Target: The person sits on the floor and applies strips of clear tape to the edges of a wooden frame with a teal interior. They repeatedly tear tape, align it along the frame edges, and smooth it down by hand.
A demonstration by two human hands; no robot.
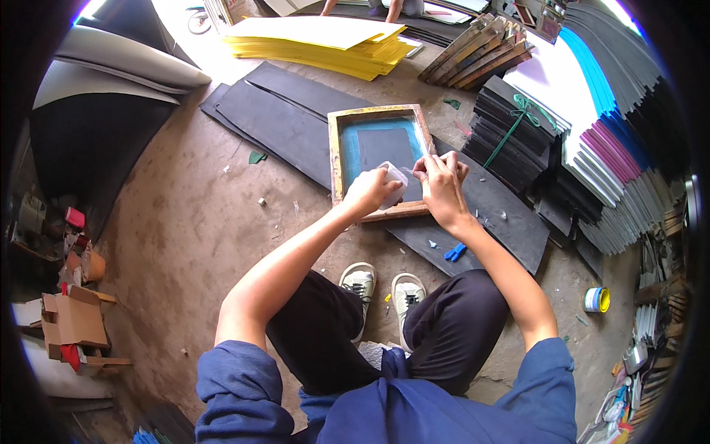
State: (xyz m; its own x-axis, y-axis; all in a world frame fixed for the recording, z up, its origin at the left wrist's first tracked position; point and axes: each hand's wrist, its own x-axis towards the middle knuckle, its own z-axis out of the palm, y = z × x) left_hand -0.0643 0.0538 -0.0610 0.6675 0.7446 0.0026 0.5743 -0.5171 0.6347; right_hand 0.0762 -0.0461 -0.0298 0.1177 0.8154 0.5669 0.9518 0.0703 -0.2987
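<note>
My left hand [367,192] is wrapped round a small translucent white plastic container [394,176], which is tilted with its opening toward my right hand. My right hand [442,187] is closed in a pinch just right of the container. A thin clear bit seems to show at its fingertips, too small to name. Both hands are over the near part of a screen-printing frame [336,159], wooden, with teal mesh [349,152] and a dark grey rectangle [384,146] in the middle. The frame lies on black foam sheets [296,111] on the floor.
Yellow and white sheets [310,52] are stacked ahead, with another person's hands [394,9] behind. Wooden frames [477,52] and a tied black bundle [510,126] stand right of them. A blue clip [455,252] and a small can [596,300] sit nearer. Cardboard boxes [78,318] are at left.
</note>
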